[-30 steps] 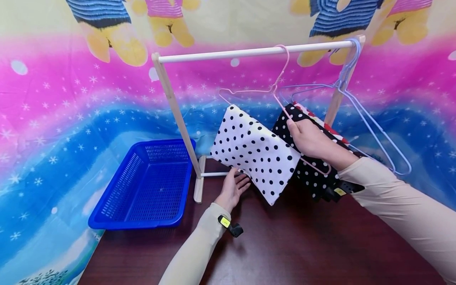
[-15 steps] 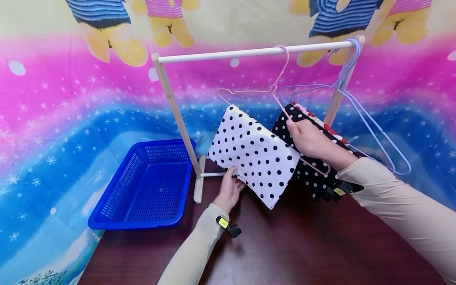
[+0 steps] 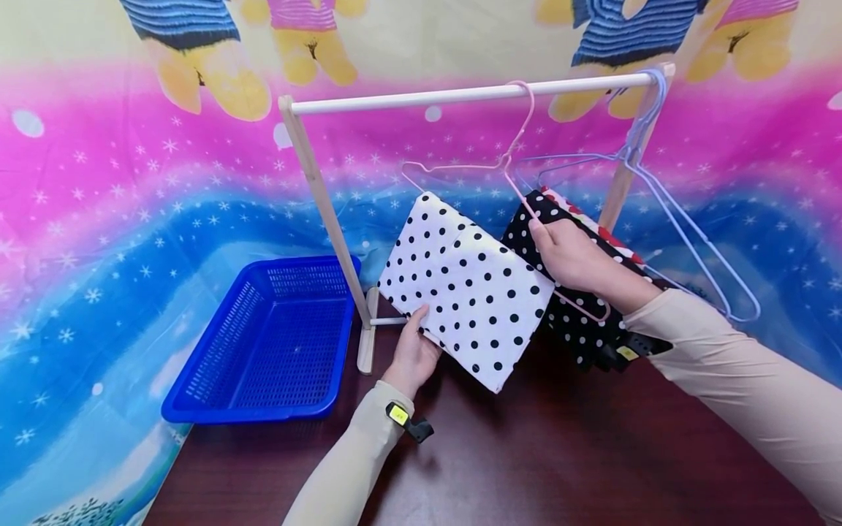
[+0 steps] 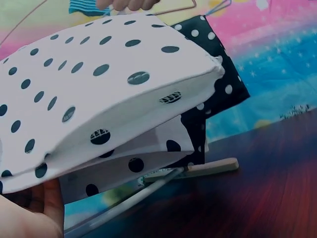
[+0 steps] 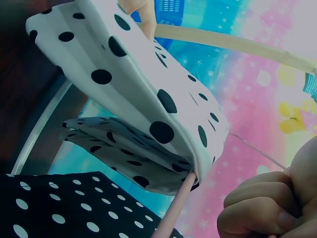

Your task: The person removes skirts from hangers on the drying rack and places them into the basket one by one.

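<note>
A white cloth (image 3: 468, 285) with black polka dots hangs folded over the lower bar of a pink clothes hanger (image 3: 460, 167). The hanger hooks on the white rail of a small wooden rack. My right hand (image 3: 569, 256) grips the hanger's right arm. At the cloth's lower left edge, my left hand (image 3: 413, 358) pinches the fabric, thumb in front and the other fingers mostly hidden behind. The left wrist view has the cloth (image 4: 109, 74) hanging in separate layers. In the right wrist view, the pink bar (image 5: 174, 208) runs into the cloth's fold.
Behind the right hand, a black polka-dot cloth (image 3: 520, 232) and a red-and-white cloth (image 3: 555, 201) hang beside blue hangers (image 3: 691, 241) at the rail's (image 3: 408, 100) right end. A blue plastic basket (image 3: 263, 413) stands left of the rack on the dark wooden table (image 3: 526, 460).
My left hand has moved slightly left and down, drawing the cloth's lower edge along, so the cloth lies flatter. Its fingers have closed on the edge. The right hand stays on the hanger.
</note>
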The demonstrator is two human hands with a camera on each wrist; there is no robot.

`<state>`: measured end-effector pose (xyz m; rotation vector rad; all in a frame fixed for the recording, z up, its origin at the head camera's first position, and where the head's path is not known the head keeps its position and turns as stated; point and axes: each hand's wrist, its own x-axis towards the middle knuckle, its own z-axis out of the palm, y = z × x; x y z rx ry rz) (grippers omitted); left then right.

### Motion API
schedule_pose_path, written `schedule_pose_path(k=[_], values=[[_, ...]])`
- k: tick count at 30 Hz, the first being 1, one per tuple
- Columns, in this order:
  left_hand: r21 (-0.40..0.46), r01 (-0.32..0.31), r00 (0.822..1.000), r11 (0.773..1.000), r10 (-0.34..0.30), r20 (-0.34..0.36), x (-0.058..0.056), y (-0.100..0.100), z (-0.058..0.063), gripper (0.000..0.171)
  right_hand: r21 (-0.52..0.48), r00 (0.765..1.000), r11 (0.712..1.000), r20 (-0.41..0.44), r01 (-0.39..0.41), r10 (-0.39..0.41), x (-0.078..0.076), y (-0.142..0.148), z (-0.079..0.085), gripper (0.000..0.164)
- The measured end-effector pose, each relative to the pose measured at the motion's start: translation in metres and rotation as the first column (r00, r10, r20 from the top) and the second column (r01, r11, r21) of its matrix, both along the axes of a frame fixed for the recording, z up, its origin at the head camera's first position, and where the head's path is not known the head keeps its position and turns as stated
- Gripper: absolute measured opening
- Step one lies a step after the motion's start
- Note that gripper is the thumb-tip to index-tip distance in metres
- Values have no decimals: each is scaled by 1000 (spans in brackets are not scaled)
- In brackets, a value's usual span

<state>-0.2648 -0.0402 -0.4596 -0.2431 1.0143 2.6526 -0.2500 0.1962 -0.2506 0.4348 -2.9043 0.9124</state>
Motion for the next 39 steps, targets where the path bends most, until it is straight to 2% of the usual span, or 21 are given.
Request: schedule_pose_path(k=[4,8,16,19,29,39], values=[[20,-3,1000,1000,3,15,3,-4,2,27,1,1000,1000,17,2,-2,0,0,0,55],[22,4,1000,1000,-4,-3,5,-8,4,21,11,1000,1000,5,5,-5,-1,1,0,55],[46,108,991,993,-104,-85,10,-16,11,33,7,1000,1000,17,8,-8,-2,0,-1,54],[35,122,987,992,-117,-108,13,-18,15,35,7,1000,1000,14,5,-5,-3,1,-1,54],[-43,34,989,999,-40,-140,17,-25,32,24,7,999,1000,38,4,-4,-4,-1,0,55],[-54,-30,980,998,18,-198,24,-29,45,38,19,998,1000,54,6,-7,-4,4,1,56]])
